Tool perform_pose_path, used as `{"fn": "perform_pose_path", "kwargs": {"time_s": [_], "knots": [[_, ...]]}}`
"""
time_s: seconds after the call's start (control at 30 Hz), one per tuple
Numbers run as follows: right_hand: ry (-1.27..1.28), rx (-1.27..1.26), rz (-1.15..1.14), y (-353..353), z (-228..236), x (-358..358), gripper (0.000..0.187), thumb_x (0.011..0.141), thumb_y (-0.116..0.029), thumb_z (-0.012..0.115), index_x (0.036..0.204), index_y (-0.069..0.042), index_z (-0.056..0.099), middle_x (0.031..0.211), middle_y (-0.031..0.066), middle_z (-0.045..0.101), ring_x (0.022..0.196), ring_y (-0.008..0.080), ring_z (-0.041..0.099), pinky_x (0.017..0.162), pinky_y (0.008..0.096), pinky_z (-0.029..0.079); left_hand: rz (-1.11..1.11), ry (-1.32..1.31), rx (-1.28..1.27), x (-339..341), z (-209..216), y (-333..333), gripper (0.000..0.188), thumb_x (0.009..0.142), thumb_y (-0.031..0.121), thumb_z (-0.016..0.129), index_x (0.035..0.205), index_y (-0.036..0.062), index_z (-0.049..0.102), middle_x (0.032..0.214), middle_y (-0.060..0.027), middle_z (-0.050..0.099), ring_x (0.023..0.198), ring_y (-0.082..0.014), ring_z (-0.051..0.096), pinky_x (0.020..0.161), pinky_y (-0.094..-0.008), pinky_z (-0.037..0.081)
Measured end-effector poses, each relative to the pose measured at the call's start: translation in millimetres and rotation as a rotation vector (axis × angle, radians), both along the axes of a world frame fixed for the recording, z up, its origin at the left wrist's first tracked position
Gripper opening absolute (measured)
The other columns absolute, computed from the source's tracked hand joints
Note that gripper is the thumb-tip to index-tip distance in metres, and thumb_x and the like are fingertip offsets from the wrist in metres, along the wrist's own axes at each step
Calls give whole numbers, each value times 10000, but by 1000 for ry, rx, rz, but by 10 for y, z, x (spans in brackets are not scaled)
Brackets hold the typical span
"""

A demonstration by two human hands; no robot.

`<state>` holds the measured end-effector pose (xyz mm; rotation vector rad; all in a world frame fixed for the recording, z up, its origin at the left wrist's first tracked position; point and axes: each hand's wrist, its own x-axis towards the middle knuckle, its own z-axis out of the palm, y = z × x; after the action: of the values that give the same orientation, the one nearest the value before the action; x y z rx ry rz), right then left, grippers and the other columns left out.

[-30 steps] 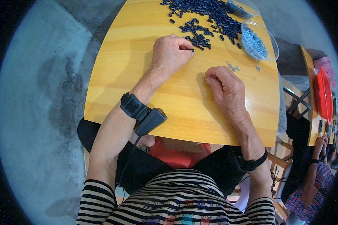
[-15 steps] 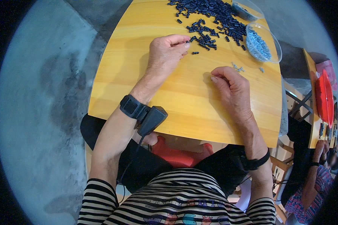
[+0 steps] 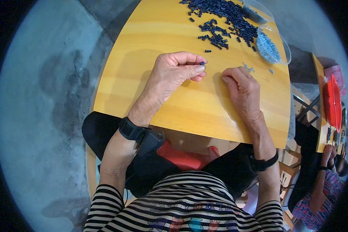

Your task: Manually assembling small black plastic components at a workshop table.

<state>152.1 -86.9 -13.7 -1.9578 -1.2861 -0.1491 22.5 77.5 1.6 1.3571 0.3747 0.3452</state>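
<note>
Above the wooden table, my left hand pinches a small dark cylindrical piece between thumb and fingertips. My right hand is closed, thumb against the curled forefinger, to the right of the left hand; anything in its fingertips is hidden. Beyond both hands spreads a loose pile of similar dark pieces, with one stray piece nearest me. A few small silvery pieces, perhaps screws, lie just past my right hand.
A clear round tub of silvery pieces stands at the table's right edge, its side close to the dark pile. Behind it is a second clear tub. Far right, another person's hands rest by a table with a red basin.
My left hand has drawn back from the edge of the dark pile toward me, bringing one dark piece with it. My right hand stays closed and almost in place.
</note>
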Motion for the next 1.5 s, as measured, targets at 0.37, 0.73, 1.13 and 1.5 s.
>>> {"fn": "perform_pose_path", "kwargs": {"time_s": [0.37, 0.73, 1.13, 1.5], "knots": [[-3, -3, -92, 24, 11, -17, 81, 717, 0, 647, 772, -32, 597, 717, 115, 570, 653, 266, 579, 590, 323, 461, 34, 38, 188, -186, -87, -27, 159, 776, 39, 679, 925, -15, 662, 787, -30, 651, 679, -69, 578, 637, -191, 479], [155, -56, -72, -65, -18, 87, 138, 714, -8, 673, 836, -14, 608, 741, 96, 576, 676, 192, 576, 622, 276, 461, 82, -58, 138, -263, -131, -78, 172, 803, 64, 664, 962, -2, 654, 812, -34, 654, 707, -73, 601, 631, -199, 486], [143, 196, 50, -234, 270, -393, 223, 710, -26, 721, 915, -20, 634, 826, 62, 619, 679, 132, 568, 614, 251, 468, -40, -61, -470, -304, -72, -265, 201, 833, 134, 651, 1003, 30, 624, 845, -29, 648, 705, -91, 596, 628, -205, 478], [347, 237, 53, -216, 220, -676, 102, 755, 0, 676, 827, -15, 607, 775, 63, 595, 686, 153, 576, 609, 264, 465, -245, -26, -730, -349, -92, -473, 213, 830, 146, 657, 1010, 36, 632, 807, -12, 631, 655, -90, 571, 613, -199, 479]]}}
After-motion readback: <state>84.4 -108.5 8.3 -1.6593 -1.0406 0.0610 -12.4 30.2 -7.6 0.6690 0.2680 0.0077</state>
